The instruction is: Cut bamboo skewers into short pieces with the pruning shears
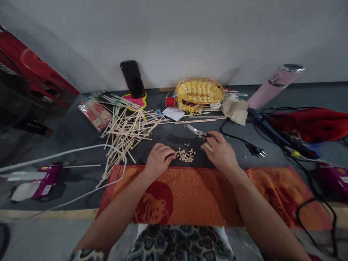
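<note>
My right hand [221, 150] is wrapped around the handle of a pair of pruning shears [198, 132], whose curved metal blade points to the upper left. Left of it, my left hand [160, 158] has its thumb and forefinger drawn together at the edge of a small heap of short cut wooden pieces [186, 156]. Whether a piece sits between those fingertips is too small to tell. Beyond my left hand lies a loose pile of thin wooden sticks [126, 128]. Under both forearms spreads an orange towel [198, 195].
A phone [133, 79] leans upright at the back. Near the wall stand a yellow woven basket [200, 91], a red thread spool [170, 102] and a pink bottle [274, 87]. A black plug [255, 149] with its cord lies right; a white cable [89, 146] loops left.
</note>
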Demonstrator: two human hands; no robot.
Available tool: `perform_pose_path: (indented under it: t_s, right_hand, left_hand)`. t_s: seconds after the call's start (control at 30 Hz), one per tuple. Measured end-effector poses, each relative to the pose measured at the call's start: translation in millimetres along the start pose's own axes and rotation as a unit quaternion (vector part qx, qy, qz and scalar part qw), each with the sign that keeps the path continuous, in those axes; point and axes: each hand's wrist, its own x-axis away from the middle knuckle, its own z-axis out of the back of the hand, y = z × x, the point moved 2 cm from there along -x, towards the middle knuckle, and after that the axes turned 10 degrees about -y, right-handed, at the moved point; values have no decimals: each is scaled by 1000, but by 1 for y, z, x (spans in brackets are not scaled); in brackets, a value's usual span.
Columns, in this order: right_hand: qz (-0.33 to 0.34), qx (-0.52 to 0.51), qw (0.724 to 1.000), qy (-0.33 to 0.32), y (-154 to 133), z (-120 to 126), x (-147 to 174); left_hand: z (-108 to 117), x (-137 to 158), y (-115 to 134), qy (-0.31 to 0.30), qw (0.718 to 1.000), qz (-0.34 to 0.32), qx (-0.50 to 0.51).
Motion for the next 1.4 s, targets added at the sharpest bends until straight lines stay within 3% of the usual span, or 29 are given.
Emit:
perform_pose_path:
  t_s: [0.4, 0.57, 0.73, 0.97, 1.1, 1.2, 1.27, 1.4]
  right_hand:
    - [-16, 0, 1000, 4, 6, -3, -1]
    - [-17, -5, 1000, 0, 7, -3, -1]
    - [-15, -14, 1000, -6, 7, -2, 0]
    - [-12, -14, 1000, -6, 7, 0, 1]
    - [-11, -10, 1000, -3, 7, 0, 1]
    - [-8, -21, 1000, 4, 5, 0, 1]
    - [13, -42, 999, 6, 2, 1, 1]
    - [88, -71, 994, 11, -14, 5, 5]
  left_hand:
    - [0, 0, -3, -30, 999, 7, -35]
    - [-9, -15, 5, -81, 989, -32, -122]
    - [-14, -28, 6, -127, 978, -17, -167]
    - [-12, -30, 7, -125, 979, -4, -158]
    - [-2, -24, 11, -62, 996, -1, -69]
    - [3, -18, 9, -6, 994, 78, 78]
    - [2, -15, 6, 17, 967, 125, 223]
    - [0, -13, 3, 76, 869, 136, 469]
